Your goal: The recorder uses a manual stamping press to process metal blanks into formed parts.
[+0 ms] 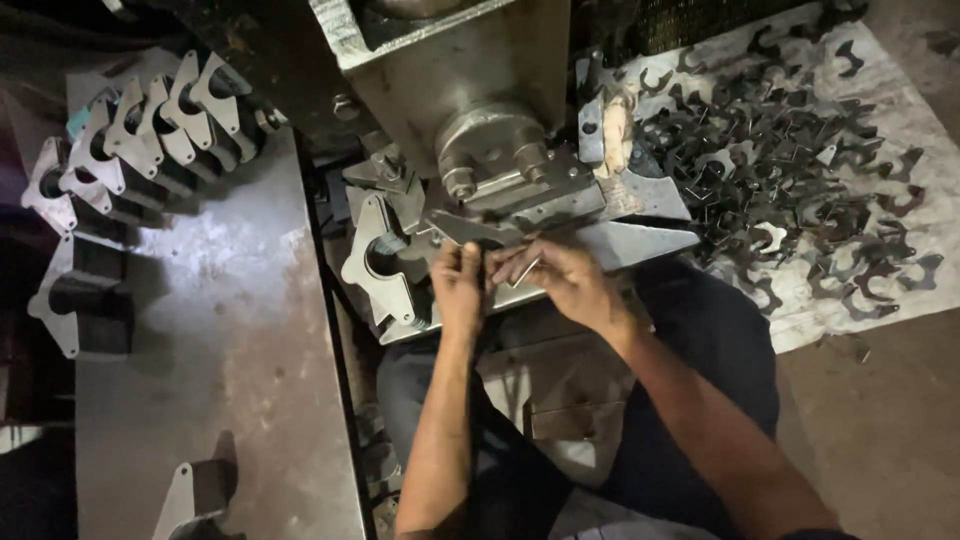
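My left hand [459, 290] rests with closed fingers on a flat metal plate [640, 243] lying under the head of a press machine [470, 90]. My right hand [562, 277] is beside it, pinching a thin strip of metal [527, 272] at the plate's front edge. Both hands touch each other just below the machine's die [510, 190]. A stack of cut, hook-shaped plates [378, 265] stands left of my left hand.
A steel bench [215, 350] on the left carries rows of stacked cut plates [150, 130]. Several dark hook-shaped offcuts [790, 170] lie on a white sheet [900, 90] at the right. My knees are below the machine.
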